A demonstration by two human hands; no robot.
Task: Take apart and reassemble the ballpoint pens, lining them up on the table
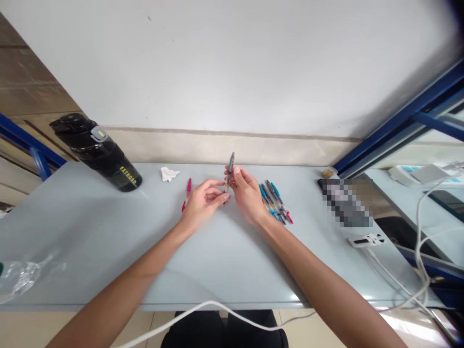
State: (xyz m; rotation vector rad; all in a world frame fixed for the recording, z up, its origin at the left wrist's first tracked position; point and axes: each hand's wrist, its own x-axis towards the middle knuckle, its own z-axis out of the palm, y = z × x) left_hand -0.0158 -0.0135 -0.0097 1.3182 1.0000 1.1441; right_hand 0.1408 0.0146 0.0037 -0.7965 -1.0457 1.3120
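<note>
A grey pen (231,163) is held nearly upright above the middle of the table. My right hand (246,191) grips its upper part between thumb and fingers. At its lower end, the thumb and fingers of my left hand (205,199) are closed on the same pen. Beside my left hand lies a pink pen (189,187), partly hidden by that hand. Several pens (272,197) with teal, grey and pink parts lie in a bunch just right of my right hand, which covers some of their edge.
A black bottle (108,157) stands at the left, near a crumpled white tissue (168,174). On the right are a blurred-out dark device (346,205), a small white device (368,240) and a cable (389,275). A clear plastic bottle (21,278) lies at the left edge. Another white cable (210,303) crosses the table's front.
</note>
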